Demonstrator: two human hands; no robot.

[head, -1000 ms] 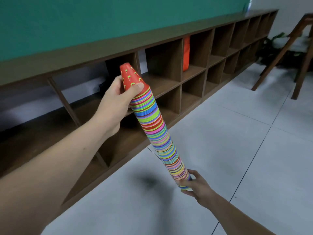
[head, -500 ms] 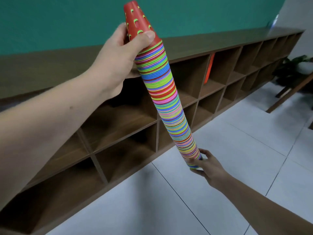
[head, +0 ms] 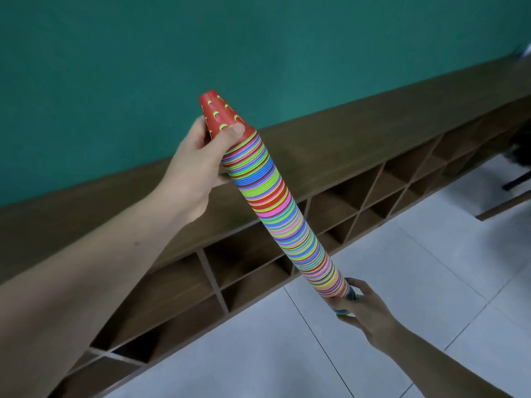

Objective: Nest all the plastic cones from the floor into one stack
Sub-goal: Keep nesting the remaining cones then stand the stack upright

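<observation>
A long stack of nested plastic cones (head: 283,214) in many colours slants through the air from upper left to lower right, with a red perforated cone at its top. My left hand (head: 198,156) grips the top end, thumb across the red cone's rim. My right hand (head: 362,308) holds the bottom end, fingers curled around the lowest cones. No loose cones show on the floor.
A low brown cubby shelf (head: 344,173) runs along the teal wall (head: 230,53) behind the stack. White tiled floor (head: 431,254) lies to the lower right. A dark furniture leg (head: 514,182) shows at the right edge.
The view has swung upward and left, so more wall shows. The stack sits lower in the view and both hands keep their hold on its ends.
</observation>
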